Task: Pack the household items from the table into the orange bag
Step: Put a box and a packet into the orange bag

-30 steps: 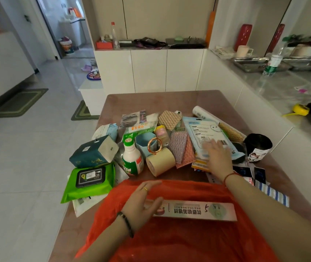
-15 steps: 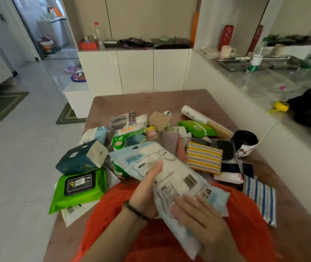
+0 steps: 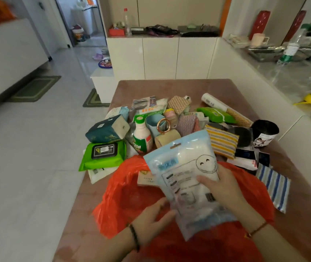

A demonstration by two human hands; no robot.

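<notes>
The orange bag (image 3: 124,195) lies crumpled and open at the near end of the brown table (image 3: 169,87). A long cardboard box (image 3: 146,178) shows inside its mouth. Over the bag, my right hand (image 3: 224,188) grips a light blue plastic packet (image 3: 185,167) with a smiley face, fingers across its front, and the packet's lower end dips into the bag. My left hand (image 3: 151,222) rests on the bag with straight fingers touching the packet's lower left edge.
Behind the bag are a green wipes pack (image 3: 103,155), a teal tissue pack (image 3: 107,131), a white bottle (image 3: 142,138), a tape roll (image 3: 167,139), a yellow striped cloth (image 3: 221,140) and a black cup (image 3: 264,132). A blue striped cloth (image 3: 273,186) lies right. A counter runs along the right.
My right hand picked the blue packet off the pile and brought it over the bag. The packet has turned upright, and my left hand dropped from its back to the bag.
</notes>
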